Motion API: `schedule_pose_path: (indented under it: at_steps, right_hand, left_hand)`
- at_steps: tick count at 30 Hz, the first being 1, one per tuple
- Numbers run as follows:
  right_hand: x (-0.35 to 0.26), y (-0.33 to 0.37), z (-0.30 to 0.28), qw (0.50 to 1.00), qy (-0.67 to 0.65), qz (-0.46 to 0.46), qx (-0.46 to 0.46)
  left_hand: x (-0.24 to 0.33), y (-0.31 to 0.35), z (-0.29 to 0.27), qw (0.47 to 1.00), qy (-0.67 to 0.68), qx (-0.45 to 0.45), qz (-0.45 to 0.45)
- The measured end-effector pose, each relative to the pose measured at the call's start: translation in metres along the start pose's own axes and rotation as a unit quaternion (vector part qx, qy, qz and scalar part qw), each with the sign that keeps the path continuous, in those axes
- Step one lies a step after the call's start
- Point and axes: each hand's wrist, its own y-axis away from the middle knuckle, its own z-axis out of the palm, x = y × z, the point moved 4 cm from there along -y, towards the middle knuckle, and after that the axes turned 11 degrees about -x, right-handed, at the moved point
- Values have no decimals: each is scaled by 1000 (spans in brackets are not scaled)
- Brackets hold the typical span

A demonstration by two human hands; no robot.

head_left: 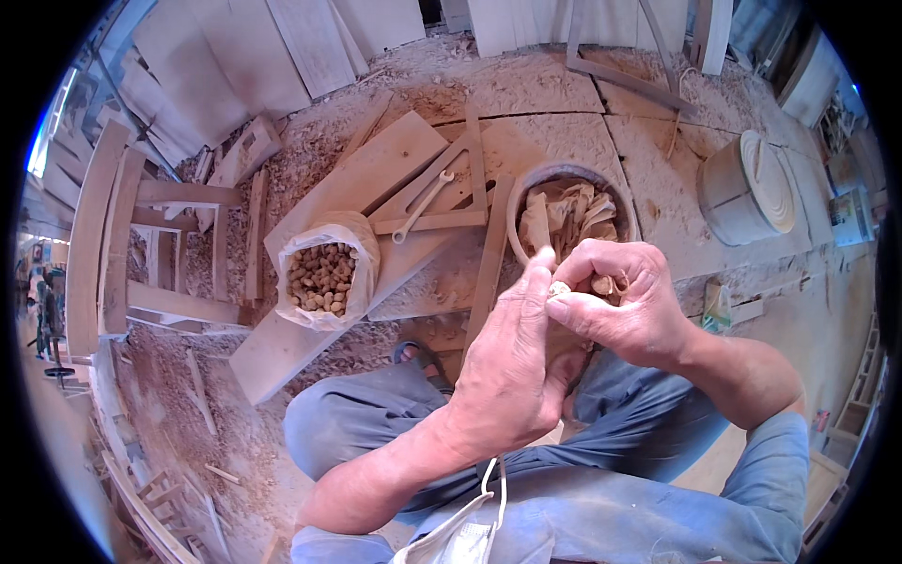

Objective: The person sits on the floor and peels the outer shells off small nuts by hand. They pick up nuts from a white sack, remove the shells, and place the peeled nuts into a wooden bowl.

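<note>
My right hand (pixel 625 305) is closed, its thumb and forefinger pinching a small pale piece of nut (pixel 559 289). Brown shell bits (pixel 601 285) show inside its curled fingers. Close against it, my left hand (pixel 512 352) is raised edge-on with its fingers straight and side by side; its palm is hidden, and the fingertips reach the pinched piece. To the left, a white bag (pixel 365 246) with a rolled-down mouth holds many brown nuts in their shells (pixel 321 277). Just beyond my hands stands a round bucket (pixel 515 221) with crumpled brown paper-like material (pixel 568 214) in it.
A combination wrench (pixel 423 207) lies on wooden boards (pixel 357 174) and frame pieces beyond my lap. At left stands a wooden chair-like frame (pixel 178 195). A pale cylindrical container (pixel 742 193) is at far right. Sawdust and wood scraps cover the floor (pixel 169 414). A white mask (pixel 460 540) lies on my lap.
</note>
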Motion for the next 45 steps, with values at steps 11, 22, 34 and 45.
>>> schedule_pose_path:
  at_steps: [11, 22, 34, 45]
  right_hand:
    - [4, -2, 4, 999, 27, -4, -45]
    - [19, -8, 10, 997, 36, -5, -69]
    - [27, -11, 19, 932, -300, 183, -90]
    - [25, 0, 35, 885, -412, 167, -137]
  left_hand:
    - [-8, 9, -4, 898, 425, 39, -110]
    - [-28, 9, 4, 719, 678, 31, -147]
    - [-10, 12, -5, 883, 460, 93, 2]
    - [-2, 6, -15, 954, 265, 101, 102]
